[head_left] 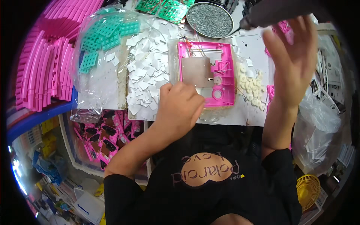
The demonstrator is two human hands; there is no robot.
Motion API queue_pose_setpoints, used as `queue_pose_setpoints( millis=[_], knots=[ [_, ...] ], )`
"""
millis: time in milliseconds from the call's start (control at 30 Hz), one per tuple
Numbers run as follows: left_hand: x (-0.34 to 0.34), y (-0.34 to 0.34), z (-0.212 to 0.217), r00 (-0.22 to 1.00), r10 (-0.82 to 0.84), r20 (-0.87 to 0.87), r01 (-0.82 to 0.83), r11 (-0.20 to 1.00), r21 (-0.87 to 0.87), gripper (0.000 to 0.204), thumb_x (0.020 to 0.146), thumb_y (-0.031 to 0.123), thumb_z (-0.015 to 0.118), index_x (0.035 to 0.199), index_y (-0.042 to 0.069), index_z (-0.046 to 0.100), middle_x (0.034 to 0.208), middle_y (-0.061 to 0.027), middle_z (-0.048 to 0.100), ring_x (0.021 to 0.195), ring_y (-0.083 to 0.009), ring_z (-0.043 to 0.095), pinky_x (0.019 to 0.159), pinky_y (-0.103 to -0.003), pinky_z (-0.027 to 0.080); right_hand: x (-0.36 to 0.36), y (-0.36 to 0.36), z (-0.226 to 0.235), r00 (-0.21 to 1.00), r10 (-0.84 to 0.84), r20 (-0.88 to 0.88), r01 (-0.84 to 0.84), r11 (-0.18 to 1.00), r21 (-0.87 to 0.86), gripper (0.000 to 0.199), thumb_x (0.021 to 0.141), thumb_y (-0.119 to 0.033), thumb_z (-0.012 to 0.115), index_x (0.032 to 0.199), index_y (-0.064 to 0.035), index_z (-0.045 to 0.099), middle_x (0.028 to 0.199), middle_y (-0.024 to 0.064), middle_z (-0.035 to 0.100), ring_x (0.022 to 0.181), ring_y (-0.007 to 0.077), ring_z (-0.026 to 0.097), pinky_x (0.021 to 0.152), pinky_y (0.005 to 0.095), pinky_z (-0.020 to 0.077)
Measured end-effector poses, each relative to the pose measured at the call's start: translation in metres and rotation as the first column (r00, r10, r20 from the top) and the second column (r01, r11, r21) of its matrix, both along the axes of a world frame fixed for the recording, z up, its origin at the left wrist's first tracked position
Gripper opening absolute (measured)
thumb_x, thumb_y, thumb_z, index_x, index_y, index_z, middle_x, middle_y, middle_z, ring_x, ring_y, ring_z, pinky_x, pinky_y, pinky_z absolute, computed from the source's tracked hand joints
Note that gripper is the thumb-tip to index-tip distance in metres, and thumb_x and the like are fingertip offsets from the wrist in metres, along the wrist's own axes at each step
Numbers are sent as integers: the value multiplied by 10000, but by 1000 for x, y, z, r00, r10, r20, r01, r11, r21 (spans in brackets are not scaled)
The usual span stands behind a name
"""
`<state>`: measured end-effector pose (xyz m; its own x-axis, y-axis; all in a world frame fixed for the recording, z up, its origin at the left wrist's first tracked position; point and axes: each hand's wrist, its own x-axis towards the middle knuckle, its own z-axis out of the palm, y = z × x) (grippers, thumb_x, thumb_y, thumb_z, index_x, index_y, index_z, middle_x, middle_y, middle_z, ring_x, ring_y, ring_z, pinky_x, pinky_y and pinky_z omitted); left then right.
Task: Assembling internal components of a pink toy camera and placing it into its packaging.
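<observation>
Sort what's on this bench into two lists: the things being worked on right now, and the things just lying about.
In hand:
- pink plastic frame with its metal plate
- left hand, fisted at the frame's lower left corner
- right hand, raised open beside a dark tool

Lying about:
- white paper squares
- teal keypads in a bag
- pink curved strips
- round mesh dish
- white discs

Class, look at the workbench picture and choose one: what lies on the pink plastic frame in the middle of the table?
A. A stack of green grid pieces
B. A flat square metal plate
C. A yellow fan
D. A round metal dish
B: a flat grey square metal plate lies on the left part of the pink frame, just above the person's closed left hand.
</observation>
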<state>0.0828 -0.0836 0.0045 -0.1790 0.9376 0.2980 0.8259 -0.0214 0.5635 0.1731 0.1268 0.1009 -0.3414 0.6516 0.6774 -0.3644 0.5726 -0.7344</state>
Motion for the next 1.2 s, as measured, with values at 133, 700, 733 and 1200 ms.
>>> queue_pose_setpoints(
  millis=[133,700,733,1200],
  knots=[
    [-12,4,-1,849,73,522,-10,992,-124,52,933,75,659,967,52,690,847,-28,638,712,-141,563,639,-289,414,66,-12,-40,946,-31,323,-32,982,186,421,842,88,688,1249,-1,624,1188,121,667,1140,201,609,966,360,478],
    [-34,21,11,798,209,565,-40,954,-297,158,944,102,675,1050,-15,678,800,-17,661,617,-61,546,562,-233,434,23,-7,-95,651,221,727,-536,811,234,130,821,-70,755,938,-67,696,886,71,667,874,289,610,731,388,517],
    [-35,20,15,852,181,491,-31,954,-298,170,936,91,682,1069,-15,677,808,-10,655,653,-64,564,587,-231,445,22,-8,-96,655,239,717,-533,818,214,129,820,-70,754,933,-65,692,876,72,662,867,291,604,734,390,512],
    [-14,17,13,947,173,272,-153,984,-96,100,853,70,722,928,35,665,764,-95,636,635,-217,627,581,-324,501,23,-35,-79,678,120,725,-481,818,315,221,756,-42,738,971,-57,688,861,73,640,822,289,584,737,374,502]
  ],
)
